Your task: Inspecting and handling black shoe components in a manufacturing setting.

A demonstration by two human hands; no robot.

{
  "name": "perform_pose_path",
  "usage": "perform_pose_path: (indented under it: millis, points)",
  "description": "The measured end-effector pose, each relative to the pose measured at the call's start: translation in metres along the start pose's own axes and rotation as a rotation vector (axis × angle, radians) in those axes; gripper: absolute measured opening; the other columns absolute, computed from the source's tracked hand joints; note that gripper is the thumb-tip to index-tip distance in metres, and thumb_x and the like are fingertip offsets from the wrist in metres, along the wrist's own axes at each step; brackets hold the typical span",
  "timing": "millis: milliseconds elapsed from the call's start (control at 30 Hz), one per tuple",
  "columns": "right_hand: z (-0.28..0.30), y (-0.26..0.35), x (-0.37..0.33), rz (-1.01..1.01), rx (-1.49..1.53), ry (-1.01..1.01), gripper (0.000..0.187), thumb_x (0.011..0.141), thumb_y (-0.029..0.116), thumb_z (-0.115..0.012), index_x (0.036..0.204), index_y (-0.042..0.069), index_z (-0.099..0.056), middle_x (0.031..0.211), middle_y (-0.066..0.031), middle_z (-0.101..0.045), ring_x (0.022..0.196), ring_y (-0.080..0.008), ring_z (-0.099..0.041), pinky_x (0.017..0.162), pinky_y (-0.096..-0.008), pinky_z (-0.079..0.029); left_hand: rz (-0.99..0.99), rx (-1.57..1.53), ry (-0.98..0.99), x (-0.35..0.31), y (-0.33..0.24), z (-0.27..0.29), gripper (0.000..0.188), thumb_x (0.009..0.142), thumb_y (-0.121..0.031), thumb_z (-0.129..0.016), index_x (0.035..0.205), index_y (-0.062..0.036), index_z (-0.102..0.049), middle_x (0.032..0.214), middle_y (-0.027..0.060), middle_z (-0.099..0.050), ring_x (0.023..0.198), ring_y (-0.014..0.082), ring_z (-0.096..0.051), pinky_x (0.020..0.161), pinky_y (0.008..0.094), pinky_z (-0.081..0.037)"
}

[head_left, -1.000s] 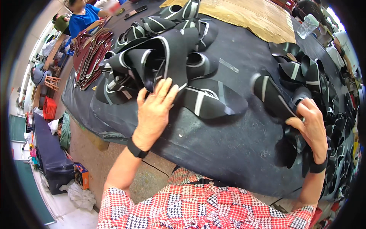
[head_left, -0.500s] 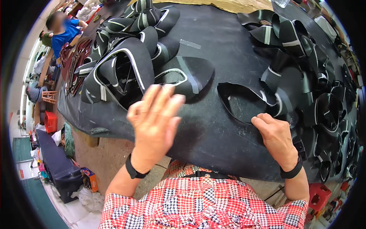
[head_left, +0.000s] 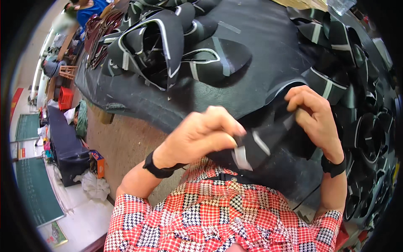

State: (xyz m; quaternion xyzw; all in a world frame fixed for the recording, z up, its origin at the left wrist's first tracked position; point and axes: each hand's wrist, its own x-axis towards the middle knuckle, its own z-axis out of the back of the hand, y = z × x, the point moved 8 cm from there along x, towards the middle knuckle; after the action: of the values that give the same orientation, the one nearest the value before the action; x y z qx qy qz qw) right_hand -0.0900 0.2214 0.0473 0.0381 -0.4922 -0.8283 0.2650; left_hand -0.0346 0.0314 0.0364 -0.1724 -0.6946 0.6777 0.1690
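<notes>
A black shoe upper (head_left: 273, 130) with white edging strips hangs between my two hands, over the near edge of the table. My left hand (head_left: 197, 138) pinches its lower left end, close to a white strip. On its upper right part, the bent fingers and thumb of my right hand (head_left: 317, 119) grip the rim. Motion smears the middle of the piece, so its exact shape cannot be made out. Beyond my left hand lies another upper (head_left: 210, 69), flat, with a grey band across it.
A black sheet covers the table (head_left: 264, 42). Uppers are heaped at the far left (head_left: 172, 42), and a larger pile (head_left: 365, 130) fills the right side. Dark red strips (head_left: 98, 40) lie at the far left edge, near a person in blue (head_left: 90, 10). A red crate (head_left: 65, 98) stands on the floor.
My right hand has raised the upper off the table. My left hand, spread and free before, has come down and right and now pinches it. The view has shifted.
</notes>
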Motion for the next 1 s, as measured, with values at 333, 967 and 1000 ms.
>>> perform_pose_path:
  millis: [333,967,1000]
  points:
    - [-0.058,0.119,-0.020,0.325,-0.039,-0.016,0.047,0.068,0.010,-0.073,0.107,-0.005,-0.052,0.104,-0.0208,-0.057,0.075,-0.0233,-0.061,0.063,-0.0288,-0.051,-0.048,0.171,-0.691,-0.050,-0.027,0.025,0.008,0.086,-0.011,-0.062,0.087,-0.0034,-0.058,0.073,-0.0027,-0.056,0.063,0.0035,-0.046,0.059,0.0184,-0.039]
    - [-0.087,0.044,-0.022,-0.024,0.165,-0.397,0.032,0.078,-0.001,-0.061,0.109,0.000,-0.054,0.093,-0.0142,-0.062,0.079,-0.0249,-0.063,0.071,-0.0291,-0.050,-0.212,0.562,-0.602,-0.042,-0.014,0.008,0.042,0.077,0.005,-0.063,0.115,-0.0025,-0.049,0.102,0.0102,-0.058,0.086,0.0158,-0.058,0.076,0.0253,-0.047]
    - [-0.091,0.043,-0.023,-0.042,0.273,-0.386,0.025,0.081,-0.001,-0.058,0.106,0.000,-0.056,0.091,-0.0134,-0.062,0.074,-0.0236,-0.063,0.067,-0.0276,-0.050,-0.275,0.822,-0.631,-0.045,-0.021,0.010,0.045,0.072,0.004,-0.068,0.114,-0.0030,-0.051,0.098,0.0093,-0.058,0.078,0.0163,-0.056,0.071,0.0256,-0.046]
